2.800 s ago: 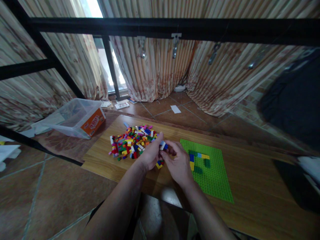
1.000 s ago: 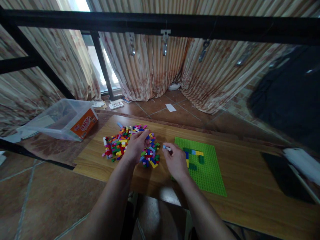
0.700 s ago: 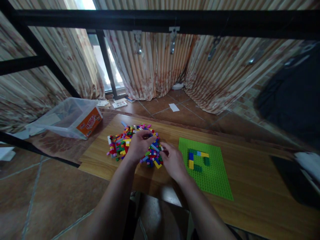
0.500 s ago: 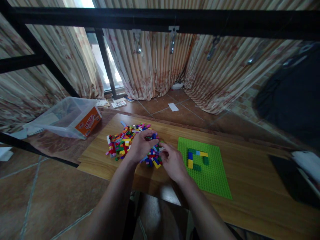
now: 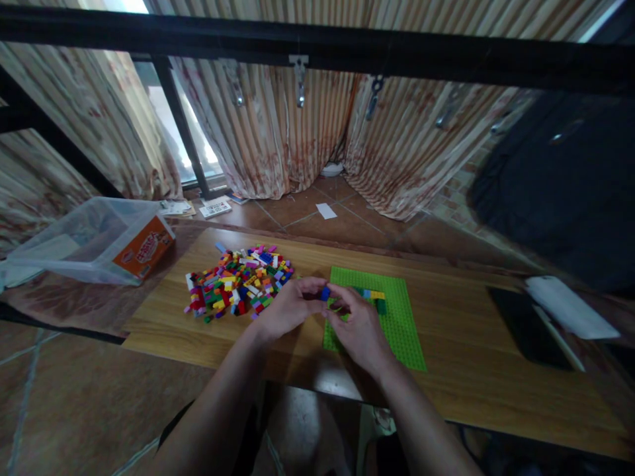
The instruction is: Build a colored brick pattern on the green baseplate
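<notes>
A small blue building brick point(image 5: 325, 293) is pinched in the fingers of my left hand point(image 5: 290, 307), just past the left edge of the green baseplate point(image 5: 397, 337). My right hand point(image 5: 361, 325) is closed in from the other side, its fingertips meeting at the same brick; whatever else it may hold is hidden. Part of the built row shows behind my right hand: a yellow brick point(image 5: 378, 295), a light blue one point(image 5: 367, 293) and dark green ones point(image 5: 381, 307). My right hand covers the rest of that row.
A heap of mixed building bricks point(image 5: 243, 281) lies left of my hands on the wooden table point(image 5: 476, 377). A clear plastic box point(image 5: 94, 231) with an orange label stands beyond the table's left end. On the right lie a black flat thing point(image 5: 526, 330) and a white object point(image 5: 568, 307).
Both hands have come away from the heap toward the baseplate, bringing the blue brick between them. The whitish brick seen earlier in my right hand is out of sight. My view has turned right.
</notes>
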Motion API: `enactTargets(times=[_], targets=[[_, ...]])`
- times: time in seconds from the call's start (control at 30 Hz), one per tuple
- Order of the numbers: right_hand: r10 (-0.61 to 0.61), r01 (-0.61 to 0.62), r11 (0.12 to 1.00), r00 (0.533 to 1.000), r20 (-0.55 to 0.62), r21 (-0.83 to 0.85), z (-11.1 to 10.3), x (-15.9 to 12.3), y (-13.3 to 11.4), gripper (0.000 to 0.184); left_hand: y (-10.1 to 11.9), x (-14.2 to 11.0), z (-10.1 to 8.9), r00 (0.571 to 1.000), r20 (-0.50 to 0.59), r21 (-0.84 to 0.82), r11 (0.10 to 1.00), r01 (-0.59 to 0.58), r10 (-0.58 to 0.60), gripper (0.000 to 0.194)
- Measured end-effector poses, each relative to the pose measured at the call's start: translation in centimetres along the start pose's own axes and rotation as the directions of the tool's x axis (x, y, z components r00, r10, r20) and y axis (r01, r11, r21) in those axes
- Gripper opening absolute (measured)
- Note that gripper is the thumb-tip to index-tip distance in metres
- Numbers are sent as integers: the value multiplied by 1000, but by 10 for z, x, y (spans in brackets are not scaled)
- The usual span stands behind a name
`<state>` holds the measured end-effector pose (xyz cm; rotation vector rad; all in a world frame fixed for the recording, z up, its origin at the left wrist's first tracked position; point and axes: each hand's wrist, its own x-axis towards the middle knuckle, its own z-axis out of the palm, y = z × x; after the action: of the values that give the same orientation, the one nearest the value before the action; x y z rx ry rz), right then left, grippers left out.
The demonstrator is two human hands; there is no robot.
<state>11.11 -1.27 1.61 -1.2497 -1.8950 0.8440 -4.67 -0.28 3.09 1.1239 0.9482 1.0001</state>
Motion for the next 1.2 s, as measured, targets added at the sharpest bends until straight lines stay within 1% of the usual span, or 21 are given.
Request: enactTargets(times=[0.1,0.2,0.27,0.4,0.5,0.63,0.7,0.77,0.83,0.9,0.93,1.0,1.07,1.2], targets=[[-6,5,999,1000,-22,-41,-11,-5,1,38,-5,5,10,997,33,-93,993,76,-74,34],[-15,14,999,999,-40,-30,-23,-10,2,38,-8,7,20,993,84,-158,983,95,-83,34],[-7,8,1000,999,-50,4,-30,-13,3,38,-10,7,26,993,84,-229,969,97,-80,35],[35,-31,997,997,-65,68,-43,-17,7,38,-12,8,36,988,68,-363,919,152,-137,41],[36,-29,996,996,-82,82,-48,-19,12,36,-12,8,42,985,67,-408,897,171,-158,40],[25,-19,999,992,-127,48,-54,-20,14,33,-13,11,51,984,78,-433,884,177,-159,41],[33,-31,999,989,-143,19,-59,-19,16,32,-14,13,54,985,71,-419,891,174,-159,42],[54,-54,999,985,-166,4,-66,-19,20,32,-16,15,54,985,28,-368,914,171,-172,41],[89,-88,996,975,-202,17,-74,-19,29,33,-18,19,51,980,-67,-295,942,160,-188,35],[130,-124,991,966,-223,40,-82,-21,41,33,-19,22,47,965,-184,-223,964,143,-185,28],[152,-145,988,965,-216,46,-85,-23,47,33,-19,23,44,956,-231,-191,972,138,-181,25],[187,-183,982,967,-172,43,-89,-27,57,31,-20,24,41,944,-281,-136,981,139,-173,22],[210,-208,978,970,-121,30,-90,-32,65,29,-20,24,40,944,-279,-100,983,152,-174,21],[240,-240,971,970,-44,9,-87,-38,72,29,-22,24,44,962,-195,-39,981,190,-194,18]])
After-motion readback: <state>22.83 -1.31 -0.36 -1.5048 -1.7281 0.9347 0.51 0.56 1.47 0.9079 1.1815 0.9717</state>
